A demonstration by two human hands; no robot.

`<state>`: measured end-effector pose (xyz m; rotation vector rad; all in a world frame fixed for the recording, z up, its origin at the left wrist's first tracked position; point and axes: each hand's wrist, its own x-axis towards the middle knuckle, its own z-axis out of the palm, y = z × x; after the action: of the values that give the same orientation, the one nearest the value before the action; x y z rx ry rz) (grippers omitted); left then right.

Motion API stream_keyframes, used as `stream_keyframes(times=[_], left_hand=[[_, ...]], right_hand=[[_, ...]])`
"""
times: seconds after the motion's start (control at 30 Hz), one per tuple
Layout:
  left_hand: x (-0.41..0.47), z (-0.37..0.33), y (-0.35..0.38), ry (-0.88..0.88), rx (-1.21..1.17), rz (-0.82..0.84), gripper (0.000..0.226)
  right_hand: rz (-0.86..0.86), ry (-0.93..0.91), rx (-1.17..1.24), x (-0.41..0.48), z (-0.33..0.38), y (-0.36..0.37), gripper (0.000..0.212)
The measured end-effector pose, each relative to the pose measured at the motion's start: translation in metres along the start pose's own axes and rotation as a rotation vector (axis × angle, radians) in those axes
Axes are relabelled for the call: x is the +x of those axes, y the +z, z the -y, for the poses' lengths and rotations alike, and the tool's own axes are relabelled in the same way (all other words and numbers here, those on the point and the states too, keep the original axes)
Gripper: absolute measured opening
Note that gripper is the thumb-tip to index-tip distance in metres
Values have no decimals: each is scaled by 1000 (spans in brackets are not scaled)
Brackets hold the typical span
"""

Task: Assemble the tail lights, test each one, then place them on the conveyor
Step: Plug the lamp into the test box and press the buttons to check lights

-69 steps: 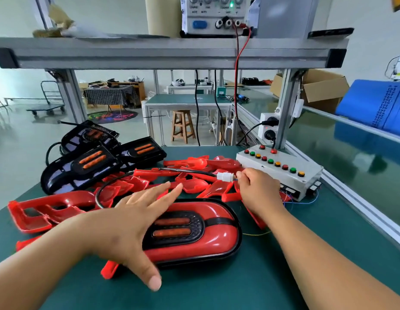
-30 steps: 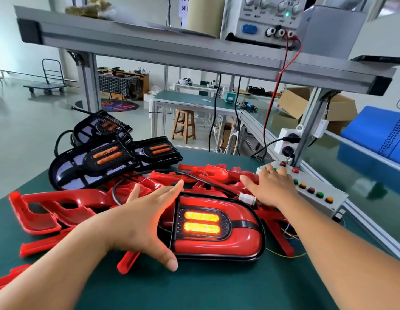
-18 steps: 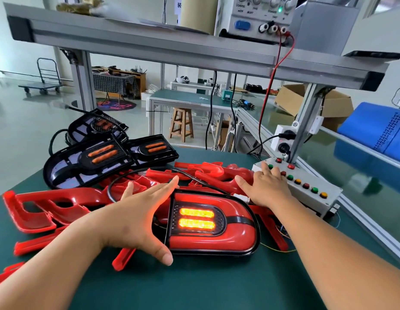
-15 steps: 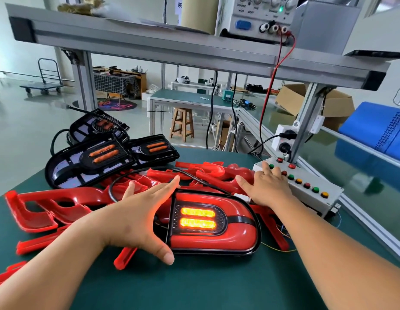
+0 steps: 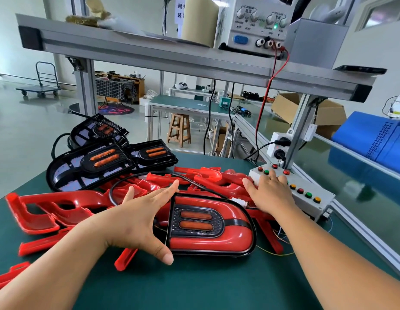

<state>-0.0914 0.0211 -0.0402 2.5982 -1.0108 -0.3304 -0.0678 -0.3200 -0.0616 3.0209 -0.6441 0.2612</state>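
1. Where the head view looks down on the dark green tabletop [image 5: 194,285], an assembled glossy red plastic tail light [image 5: 235,240] with a black rim and two dull orange bars is seen lying flat near the middle, partly on loose red pieces.
2. The left hand [image 5: 136,218] is laid open against the left end of the tail light, with the fingers straight and spread towards the far edge and the thumb at the near edge.
3. The right hand [image 5: 270,193] is stretched flat on the grey box with coloured push buttons [image 5: 311,202]. Its fingertips lie among the far buttons, and nothing is gripped.
4. A thin black cable [image 5: 118,186] is looped behind the left hand, and a small white connector [image 5: 239,201] sits at the tail light's far right edge.
5. Red plastic lens shells [image 5: 53,209] are heaped to the left and behind, and black open lamp housings [image 5: 94,166] are stacked at the far left.
6. The glossy green conveyor [image 5: 362,193] is seen along the right side, beyond the box.
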Motion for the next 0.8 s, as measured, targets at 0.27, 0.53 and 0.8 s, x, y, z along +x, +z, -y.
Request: stream_keyframes(times=[0.27,0.53,0.8], left_hand=[[2,3,2,1,1,-22,140],[1,4,3,6,-6,-14,139],[2,4,4,18,-1,-17,137]], right_hand=[[41,-20,-120,-2,-5,-3,90],[49,-11,-123,-3,-3,-3,93],[56,-9,-108,-4,-3,-5,92]])
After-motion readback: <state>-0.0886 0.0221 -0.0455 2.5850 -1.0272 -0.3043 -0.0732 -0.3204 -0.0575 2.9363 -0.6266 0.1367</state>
